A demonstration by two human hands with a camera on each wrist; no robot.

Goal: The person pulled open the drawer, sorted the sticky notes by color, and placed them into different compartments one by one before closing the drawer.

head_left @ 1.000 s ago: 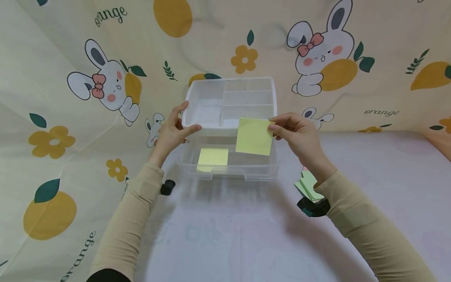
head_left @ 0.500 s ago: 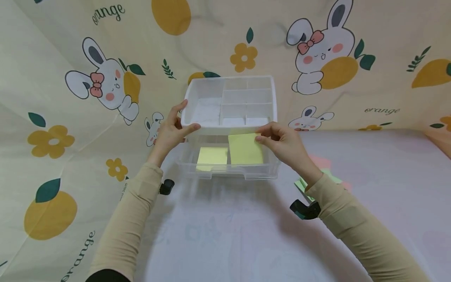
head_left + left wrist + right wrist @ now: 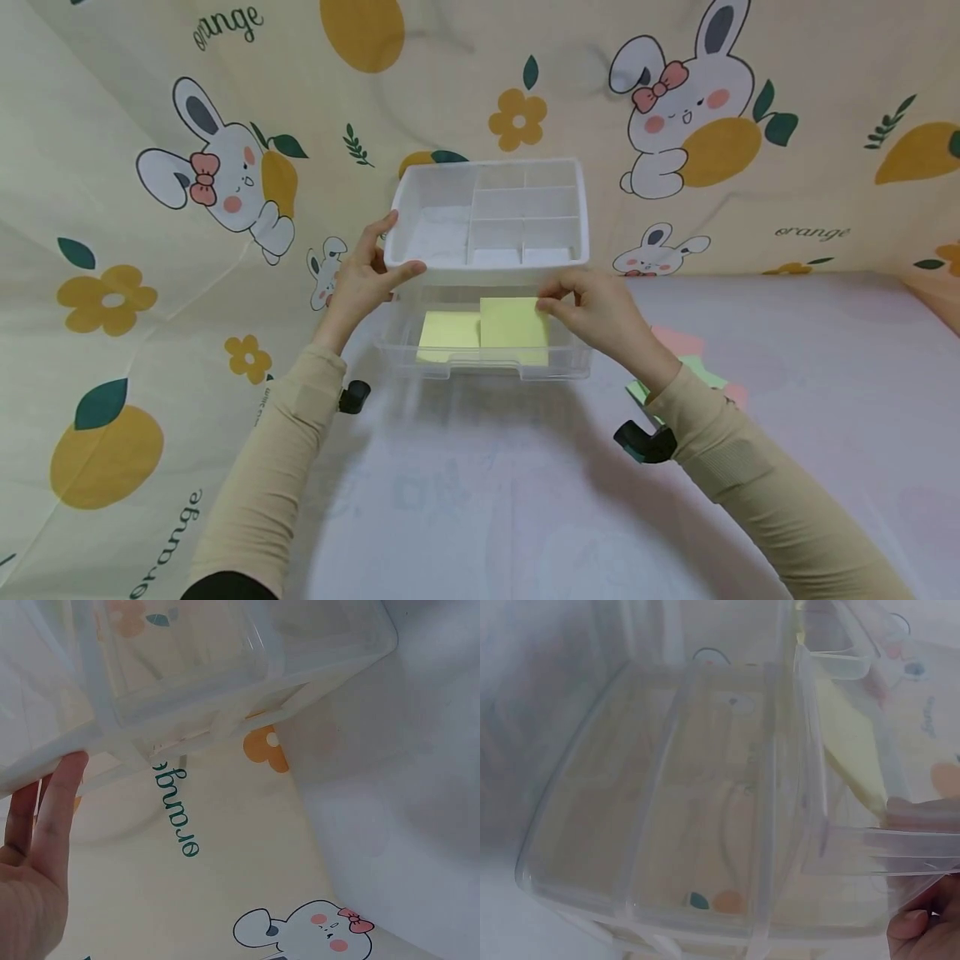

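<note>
A small plastic drawer organizer (image 3: 431, 275) stands mid-view, its white compartmented top above a pulled-out clear drawer (image 3: 568, 364). My left hand (image 3: 366, 279) grips the organizer's upper left side, the thumb over the front edge; in the left wrist view its fingers (image 3: 60, 806) lie against the frame. Between thumb and fingers, my right hand (image 3: 603, 317) pinches a yellow sticky note (image 3: 512, 327) by its upper right corner. That note's lower part is behind the drawer's clear front. Left of it, a second yellow sticky note (image 3: 442, 333) is in the drawer, partly overlapped.
Green notes (image 3: 701, 371) and pink notes (image 3: 677, 342) lie on the white table to the right, partly hidden by my right forearm. A cloth printed with rabbits and oranges (image 3: 442, 83) hangs behind and to the left.
My right hand has moved left and down, lowering the pinched yellow sticky note from before the organizer's front into the drawer beside the other note. My left hand has kept its grip.
</note>
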